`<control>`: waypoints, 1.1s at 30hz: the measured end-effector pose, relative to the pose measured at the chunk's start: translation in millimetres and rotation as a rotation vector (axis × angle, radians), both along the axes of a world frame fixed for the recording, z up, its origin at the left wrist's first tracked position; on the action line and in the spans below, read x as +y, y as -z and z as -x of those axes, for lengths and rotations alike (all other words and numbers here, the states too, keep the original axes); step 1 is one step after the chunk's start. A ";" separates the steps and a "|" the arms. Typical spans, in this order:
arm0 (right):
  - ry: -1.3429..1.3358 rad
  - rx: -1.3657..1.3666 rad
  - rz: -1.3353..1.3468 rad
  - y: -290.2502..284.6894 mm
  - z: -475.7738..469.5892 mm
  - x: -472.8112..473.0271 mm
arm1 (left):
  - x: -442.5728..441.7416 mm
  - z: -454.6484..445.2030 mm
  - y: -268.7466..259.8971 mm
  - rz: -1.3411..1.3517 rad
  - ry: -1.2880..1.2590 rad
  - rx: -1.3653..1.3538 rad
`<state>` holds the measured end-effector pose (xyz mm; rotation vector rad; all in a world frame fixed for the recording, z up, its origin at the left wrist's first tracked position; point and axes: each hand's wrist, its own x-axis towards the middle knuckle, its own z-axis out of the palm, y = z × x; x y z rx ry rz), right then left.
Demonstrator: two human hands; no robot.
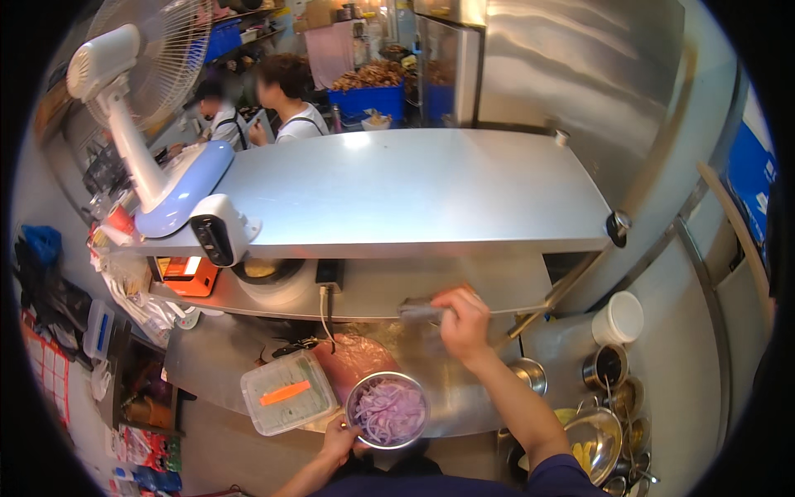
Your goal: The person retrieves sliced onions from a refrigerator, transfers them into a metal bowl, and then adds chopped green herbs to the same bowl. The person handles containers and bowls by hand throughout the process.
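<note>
My left hand (340,440) grips the rim of a round metal bowl (352,428) at the counter's front edge. Sliced red onion (391,410) fills the bowl. Over the counter, near the lower shelf's front edge, my right hand (466,320) is closed around a grey cloth (421,309), blurred in the picture; I cannot tell whether the cloth touches the shelf. Left of the bowl sits a translucent plastic container (289,392) with an orange strip on top. Behind both lies a pinkish, shiny, plastic-like sheet or bag (357,357), partly covered by them.
A steel shelf (404,186) above the counter carries a fan (146,174) and a small white camera (220,230). A white tub (617,318), sauce pots (605,366) and a metal bowl (599,435) stand at right. Two people (298,102) are beyond the shelf.
</note>
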<state>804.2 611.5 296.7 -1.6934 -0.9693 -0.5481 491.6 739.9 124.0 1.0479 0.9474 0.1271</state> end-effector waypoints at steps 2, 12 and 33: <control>-0.105 -0.130 -0.087 -72.5 21.5 -8.7 | 1.2 7.2 -7.3 0.008 -0.043 -0.008; -0.434 -0.336 0.689 -189.0 -134.0 138.7 | 15.3 34.3 -6.9 0.009 -0.180 0.004; 0.623 -0.289 0.955 -190.1 -235.0 238.8 | 41.0 19.5 8.3 0.038 -0.064 -0.098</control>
